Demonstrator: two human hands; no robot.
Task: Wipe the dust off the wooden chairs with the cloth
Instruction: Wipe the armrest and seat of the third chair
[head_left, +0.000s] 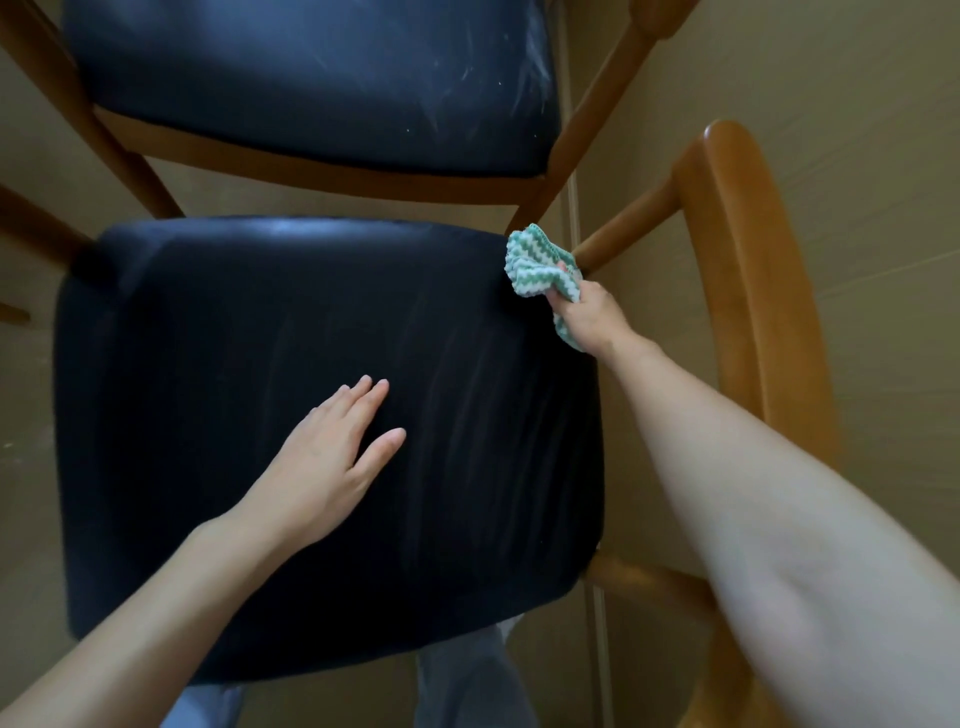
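Right hand (587, 317) gripping cloth (540, 267) (bunched) against chair post (623, 234)

A second chair (311, 78) stood just behind the nearer chair (208, 338). The left grip (322, 457) lay flat on the nearer seat's middle. At its far right corner the right grip (587, 317) held the cloth (535, 260) against a post (623, 234), with the armrest (743, 260) further right.

Beige floor (857, 130): near chair (311, 338), far chair (311, 78) just behind.
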